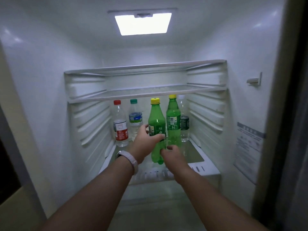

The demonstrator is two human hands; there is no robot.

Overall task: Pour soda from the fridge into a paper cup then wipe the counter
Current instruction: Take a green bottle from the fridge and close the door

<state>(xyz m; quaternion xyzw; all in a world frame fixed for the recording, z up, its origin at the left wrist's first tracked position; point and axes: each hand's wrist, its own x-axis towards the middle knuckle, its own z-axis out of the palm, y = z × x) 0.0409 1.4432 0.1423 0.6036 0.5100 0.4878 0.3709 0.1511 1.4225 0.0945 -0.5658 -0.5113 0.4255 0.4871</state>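
Observation:
Two green soda bottles with yellow caps stand on a shelf (195, 156) inside the open fridge. My left hand (146, 140) grips the nearer soda bottle (156, 117) around its label, thumb across the front. My right hand (171, 155) is at that bottle's lower part, fingers curled against it. The bottle leans a little and its base sits near the shelf's front. The second soda bottle (173, 119) stands just to the right, upright and untouched. No paper cup or counter is in view.
A red-capped water bottle (120, 124) and a green-capped water bottle (135, 119) stand to the left. A clear bottle (184, 125) stands behind on the right. Two bare glass shelves (146, 94) sit above. The fridge wall (246, 114) carries a sticker.

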